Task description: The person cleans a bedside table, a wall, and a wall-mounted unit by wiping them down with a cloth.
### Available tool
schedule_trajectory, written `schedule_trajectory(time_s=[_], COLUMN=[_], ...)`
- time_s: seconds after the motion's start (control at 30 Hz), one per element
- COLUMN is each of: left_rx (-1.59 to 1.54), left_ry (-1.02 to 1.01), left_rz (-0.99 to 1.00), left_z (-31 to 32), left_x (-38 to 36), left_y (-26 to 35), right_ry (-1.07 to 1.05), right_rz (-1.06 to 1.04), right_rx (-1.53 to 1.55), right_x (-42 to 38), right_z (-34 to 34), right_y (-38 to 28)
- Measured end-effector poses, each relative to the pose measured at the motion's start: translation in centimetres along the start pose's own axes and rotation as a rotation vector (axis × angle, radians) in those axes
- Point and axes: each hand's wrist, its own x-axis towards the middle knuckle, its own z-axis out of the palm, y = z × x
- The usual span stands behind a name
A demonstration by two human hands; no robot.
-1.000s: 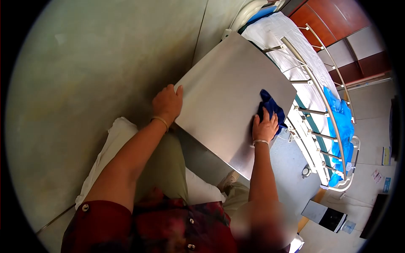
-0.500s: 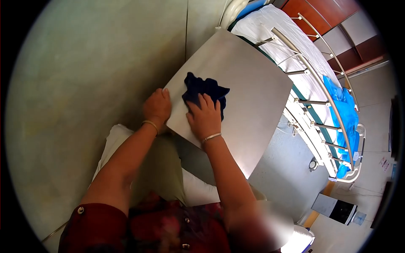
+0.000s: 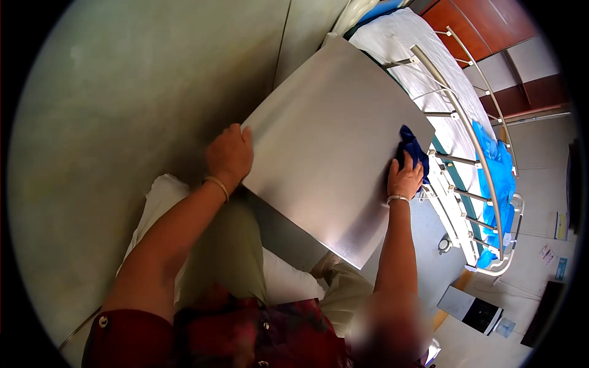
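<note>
My left hand [image 3: 230,154] is wrapped around the left edge of a grey, smooth-topped bedside cabinet [image 3: 319,135], its thumb resting near the rim. At the opposite, right edge, my right hand [image 3: 405,178] bears on a crumpled dark blue cloth [image 3: 412,147]. The cloth bunches beyond and beside the fingers, partly over the cabinet's edge, and some of it is hidden under the hand.
Along the right stands a hospital bed with a white sheet [image 3: 399,40] and metal side rails [image 3: 454,98]. Blue plastic sheeting [image 3: 497,165] hangs near its foot. A wall [image 3: 141,92] rises on the left. A water dispenser [image 3: 472,310] stands lower right.
My right hand has carried the cloth across the cabinet top from its left part to the right edge. My left hand stays on the left edge. The view has shifted slightly.
</note>
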Motion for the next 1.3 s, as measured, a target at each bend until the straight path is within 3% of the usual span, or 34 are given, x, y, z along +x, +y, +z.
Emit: schedule_trajectory(time_s=[0.1,0.4,0.57,0.7,0.9,1.03,1.23,1.3], left_rx=[0.005,-0.023,-0.017,-0.005,-0.038,-0.065,-0.046,0.009], left_ry=[-0.013,0.016,-0.011,0.017,0.036,0.073,0.109,0.027], left_rz=[-0.013,0.023,-0.037,-0.037,0.039,0.054,0.028,-0.019], left_z=[-0.2,0.5,0.2,0.5,0.8,1.1,0.7,0.0], left_x=[0.1,0.2,0.1,0.1,-0.1,0.1,0.1,-0.1], left_y=[0.2,-0.1,0.5,0.3,-0.4,-0.5,-0.3,0.2], right_ry=[-0.025,-0.029,0.093,0.065,0.110,0.167,0.089,0.082], right_rz=[0.058,-0.222,-0.582,-0.665,-0.721,-0.524,-0.215,-0.130], right_rx=[-0.017,0.137,0.345,0.468,0.528,0.384,0.073,0.034], right_x=[3.4,9.3,5.4,0.0,-5.6,-3.5,0.9,2.2], right_z=[0.8,2.9,3.0,1.3,-0.4,0.0,0.3,0.7], right_y=[-3.0,-14.1,-21.1,-23.6,-18.6,-12.9,-4.3,-3.3])
